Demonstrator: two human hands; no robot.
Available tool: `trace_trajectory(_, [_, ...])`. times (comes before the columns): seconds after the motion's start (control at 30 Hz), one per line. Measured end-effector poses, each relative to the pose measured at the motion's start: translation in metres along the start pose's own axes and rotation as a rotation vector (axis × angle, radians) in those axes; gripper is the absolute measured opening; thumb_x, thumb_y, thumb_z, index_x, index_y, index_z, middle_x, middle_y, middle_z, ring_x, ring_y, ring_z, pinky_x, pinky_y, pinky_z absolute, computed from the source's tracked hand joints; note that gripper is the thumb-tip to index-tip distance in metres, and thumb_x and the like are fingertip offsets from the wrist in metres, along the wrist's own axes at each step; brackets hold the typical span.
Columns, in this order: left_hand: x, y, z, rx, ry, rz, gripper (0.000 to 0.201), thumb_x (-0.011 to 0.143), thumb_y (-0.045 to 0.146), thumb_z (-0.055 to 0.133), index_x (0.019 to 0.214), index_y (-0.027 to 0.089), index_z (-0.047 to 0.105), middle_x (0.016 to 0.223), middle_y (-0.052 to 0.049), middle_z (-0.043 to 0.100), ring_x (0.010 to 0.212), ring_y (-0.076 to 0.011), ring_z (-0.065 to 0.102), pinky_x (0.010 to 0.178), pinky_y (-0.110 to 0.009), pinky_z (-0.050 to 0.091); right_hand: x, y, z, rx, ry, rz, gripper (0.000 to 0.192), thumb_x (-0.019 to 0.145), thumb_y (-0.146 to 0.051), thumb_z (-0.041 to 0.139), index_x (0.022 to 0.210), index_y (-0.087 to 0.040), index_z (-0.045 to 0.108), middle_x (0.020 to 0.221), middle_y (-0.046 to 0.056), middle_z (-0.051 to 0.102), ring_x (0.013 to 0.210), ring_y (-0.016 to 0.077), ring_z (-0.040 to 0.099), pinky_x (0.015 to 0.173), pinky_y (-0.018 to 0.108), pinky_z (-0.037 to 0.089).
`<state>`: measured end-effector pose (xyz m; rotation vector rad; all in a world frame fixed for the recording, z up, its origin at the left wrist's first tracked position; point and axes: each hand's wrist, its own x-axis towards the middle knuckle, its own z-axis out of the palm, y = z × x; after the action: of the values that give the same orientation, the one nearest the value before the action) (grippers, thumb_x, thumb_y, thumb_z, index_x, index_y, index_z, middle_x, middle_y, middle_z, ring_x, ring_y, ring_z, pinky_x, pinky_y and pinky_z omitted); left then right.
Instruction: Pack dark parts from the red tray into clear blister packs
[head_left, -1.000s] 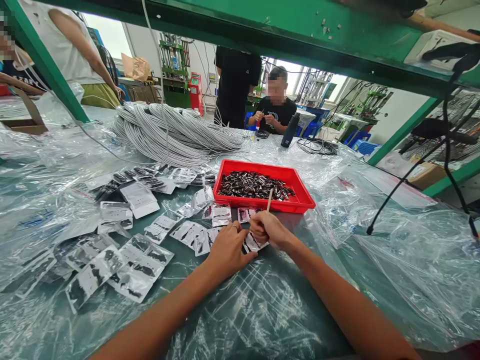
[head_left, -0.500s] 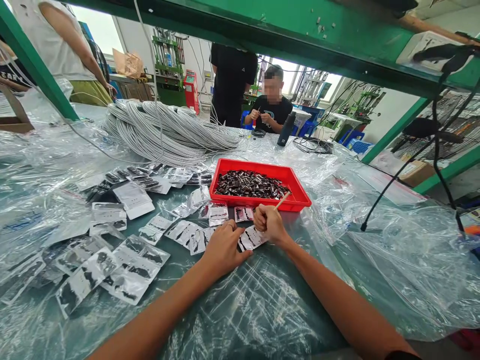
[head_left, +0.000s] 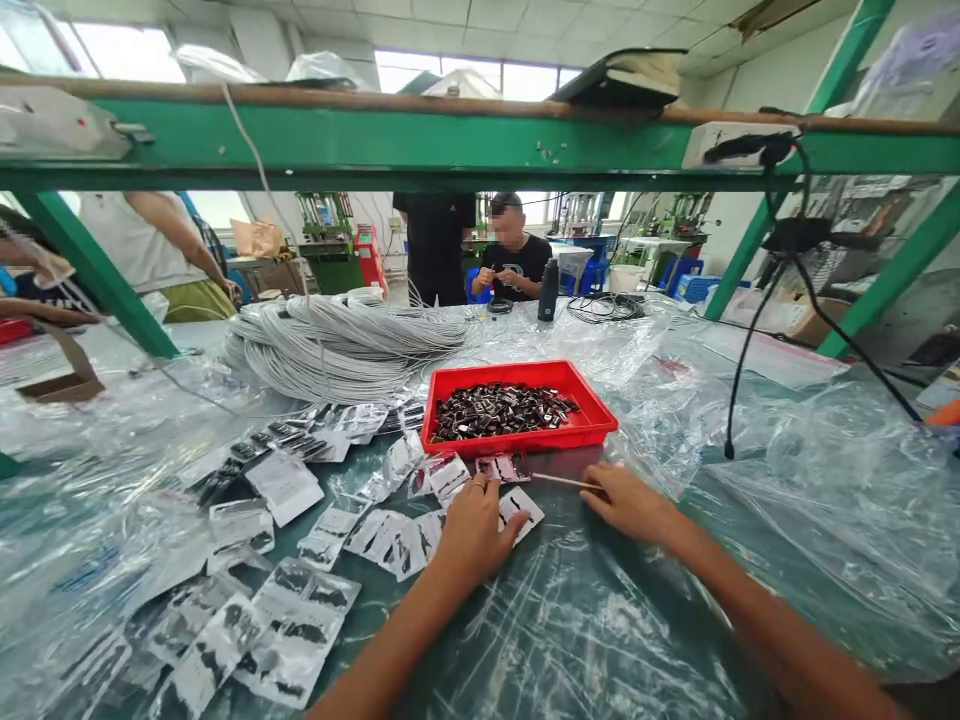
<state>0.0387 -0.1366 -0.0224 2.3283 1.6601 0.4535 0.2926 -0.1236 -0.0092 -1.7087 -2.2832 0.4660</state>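
My left hand [head_left: 480, 530] lies over the silvery packets, thumb and fingers spread, its thumb across a white card with dark strips [head_left: 520, 512]. Part of that card is hidden by the hand. To the right, my right hand [head_left: 628, 502] has its fingers on the end of a thin pale stick [head_left: 559, 481], which points left, low over the green tabletop. A small packet with reddish marks [head_left: 501, 467] lies between the fingers and a red tray [head_left: 517, 442]. The tray holds many small dark, shiny pieces [head_left: 502, 410].
More packets [head_left: 300, 630] spread over the left side. A big coil of grey cable [head_left: 337, 345] lies behind them. Clear plastic sheeting [head_left: 810, 540] covers the right. A green frame beam [head_left: 420, 140] crosses above; black cords [head_left: 739, 370] hang from it. A seated co-worker [head_left: 517, 260] and a dark bottle [head_left: 549, 290] are beyond.
My right hand has moved right, away from the card, and the stick has swung from pointing up to nearly level, pointing left. My left hand stays on the packets. The view has tilted up and levelled.
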Motion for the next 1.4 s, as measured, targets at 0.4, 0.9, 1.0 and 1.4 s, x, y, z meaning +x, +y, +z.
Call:
trace_trajectory(0.4, [0.0,0.001,0.006,-0.328,-0.017,-0.019,0.021,0.074,0.027,0.064,0.092,0.017,0.06,0.094,-0.007,0.06,0.087,-0.0233,0.062,0.083,-0.04,0.051,0.031,-0.043,-0.005,-0.03,0.346,-0.374,0.013,0.093,-0.012,0.049,0.094,-0.015,0.062,0.101,0.012,0.061,0.093,0.0232,0.059,0.085,0.037,0.049])
trace_trajectory(0.9, [0.117,0.01,-0.046,-0.844,0.783,-0.145,0.018,0.078,0.032,0.061,0.087,0.018,0.067,0.087,-0.006,0.074,0.081,-0.0192,0.069,0.082,-0.034,0.054,0.117,-0.113,-0.015,0.262,0.492,-0.195,0.035,0.096,-0.026,0.048,0.121,-0.006,0.06,0.118,0.023,0.059,0.104,0.0281,0.061,0.093,0.039,0.046])
trace_trajectory(1.0, [0.131,0.016,-0.042,-0.924,0.716,-0.097,0.016,0.076,0.028,0.062,0.085,0.017,0.07,0.085,-0.006,0.075,0.08,-0.0195,0.07,0.081,-0.034,0.055,0.128,-0.096,-0.011,0.44,0.529,-0.172,0.03,0.096,-0.026,0.047,0.114,-0.008,0.064,0.112,0.021,0.066,0.104,0.0269,0.063,0.093,0.037,0.046])
trace_trajectory(1.4, [0.143,-0.026,-0.026,-1.113,0.397,-0.053,0.033,0.072,0.039,0.071,0.096,0.016,0.073,0.098,-0.009,0.076,0.086,-0.0223,0.07,0.08,-0.037,0.057,0.162,-0.048,0.001,0.841,0.334,-0.196,0.012,0.083,-0.025,0.066,0.091,-0.018,0.072,0.095,0.008,0.075,0.087,0.0232,0.071,0.082,0.036,0.053])
